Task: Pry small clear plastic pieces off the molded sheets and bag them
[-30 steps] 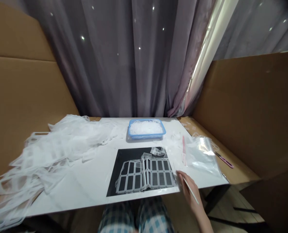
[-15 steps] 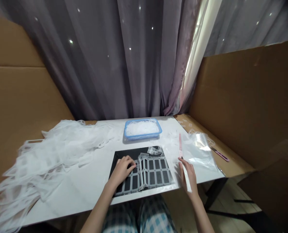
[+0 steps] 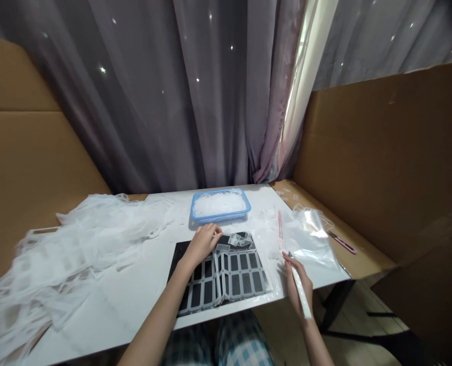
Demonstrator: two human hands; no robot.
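Observation:
My left hand (image 3: pixel 204 244) reaches over the back of a black mat (image 3: pixel 180 249), its fingers pinched together near small clear pieces (image 3: pixel 240 239); what they hold, if anything, is too small to make out. Grey translucent frames (image 3: pixel 244 274) with rows of rectangular openings lie on the mat, partly overlapping in the middle. Over the table's front edge, right of the mat, my right hand (image 3: pixel 299 287) is closed around a white pen-like tool (image 3: pixel 301 292) with a dark tip pointing away from me.
A blue basket (image 3: pixel 220 219) of white translucent bits stands behind the mat. White sheet-like frames (image 3: pixel 77 244) are heaped at the left. Clear plastic bags (image 3: pixel 313 244) and a pink cutter (image 3: pixel 343 243) lie at the right. Cardboard walls (image 3: pixel 386 152) flank the table (image 3: pixel 134 295).
My left hand has moved from the frames to the back of the mat. My right hand has turned a little and shifted slightly right with the white tool. The view has shifted slightly.

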